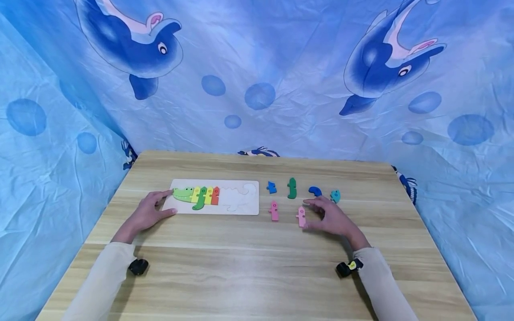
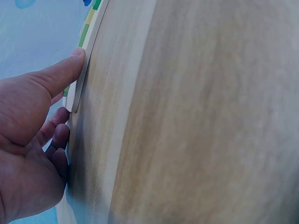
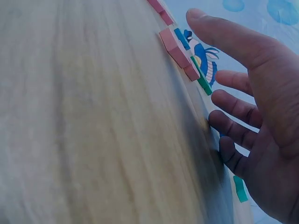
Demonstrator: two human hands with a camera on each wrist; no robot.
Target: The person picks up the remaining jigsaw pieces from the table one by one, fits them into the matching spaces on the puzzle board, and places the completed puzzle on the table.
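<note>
In the head view my left hand (image 1: 148,211) rests at the left end of a white puzzle board (image 1: 241,208), its thumb and index finger spread over that end. The left wrist view has the straight thumb (image 2: 65,72) against the board's edge. Fitted in the board is part of a crocodile: a green head (image 1: 182,194), yellow and green pieces, and a red piece (image 1: 215,196). My right hand (image 1: 331,217) hovers with spread fingers around a light pink puzzle piece (image 1: 301,217); in the right wrist view a gap separates the thumb from the pink piece (image 3: 175,46).
Right of the board lie a darker pink piece (image 1: 274,211), a blue piece (image 1: 271,187), a green piece (image 1: 292,189), a dark blue curved piece (image 1: 315,191) and a teal piece (image 1: 335,195). A blue dolphin-print curtain (image 1: 261,129) surrounds the wooden table (image 1: 241,267).
</note>
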